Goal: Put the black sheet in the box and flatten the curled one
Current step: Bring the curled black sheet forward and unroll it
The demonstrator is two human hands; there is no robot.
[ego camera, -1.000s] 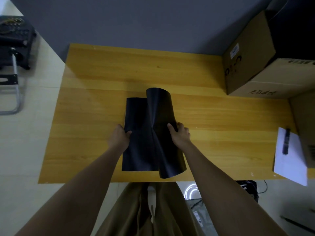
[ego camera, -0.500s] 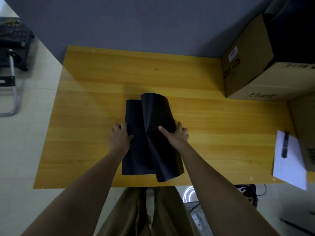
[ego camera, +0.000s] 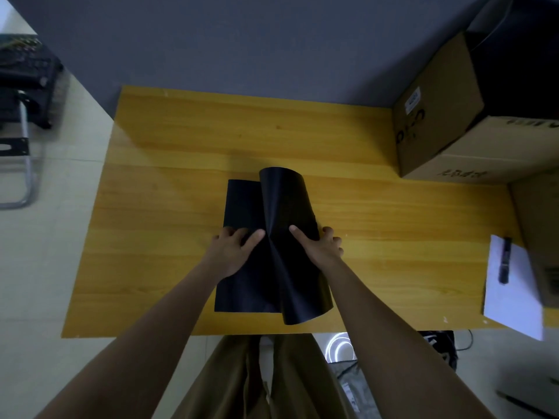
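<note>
Grey wall at the back, pale tiled floor, and a yellow wood-grain bench [ego camera: 169,237] filling most of the view from above. Right in the middle of it there's a flat black sheet [ego camera: 239,207] lying on the wood, and on top of its right side sits the curled black sheet [ego camera: 284,201], arched up like a half tube, with its far end lifted in a rounded hump and its near end hanging just past the bench's front edge. The left hand [ego camera: 231,252] is laid palm-down on the flat sheet, fingers spread a bit, thumb reaching over to the crease where the curl starts. The right hand [ego camera: 317,249] is pressing on the right side of the curled sheet, thumb stretched out on top of it and the other fingers wrapped over its right edge down toward the wood. So both hands are open and pushing, not pinching anything. Off in the far right corner there's a big cardboard box [ego camera: 438,122], open top, dark inside, well apart from the sheets. Near the right edge there's a white paper [ego camera: 514,300] sticking out over the bench's edge with a black pen [ego camera: 504,260] lying on it. Some black chair-looking thing [ego camera: 21,86] on the floor far left.
</note>
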